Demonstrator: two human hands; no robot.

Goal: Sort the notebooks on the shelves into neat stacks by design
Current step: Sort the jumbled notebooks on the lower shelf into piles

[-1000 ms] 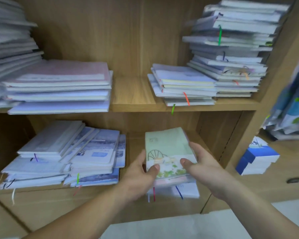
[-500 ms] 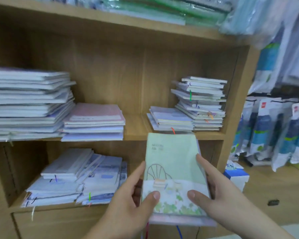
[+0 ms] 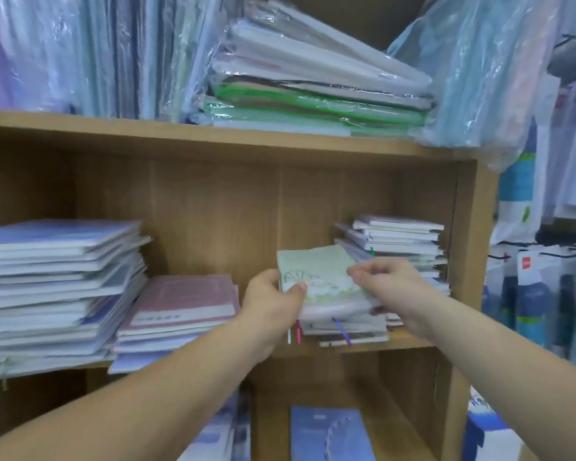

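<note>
A small bundle of notebooks topped by a pale green notebook (image 3: 316,264) with a flower design lies on the low stack (image 3: 346,329) on the middle shelf (image 3: 409,341). My left hand (image 3: 273,301) grips the bundle's left edge, thumb on the cover. My right hand (image 3: 389,281) holds its right side, fingers curled over the top. Directly behind to the right rises a taller, uneven notebook stack (image 3: 399,241). A pink-covered stack (image 3: 180,304) and a tall blue-covered stack (image 3: 50,287) stand to the left.
The top shelf holds plastic-wrapped stationery packs (image 3: 313,84). Below, a blue notebook (image 3: 330,434) lies on the lower shelf. Hanging packaged goods (image 3: 546,294) fill the right side beyond the shelf's side wall (image 3: 466,261).
Both hands lifted the green-topped bundle from the lower shelf up to the middle shelf and set it onto the low stack there. The view tilted upward.
</note>
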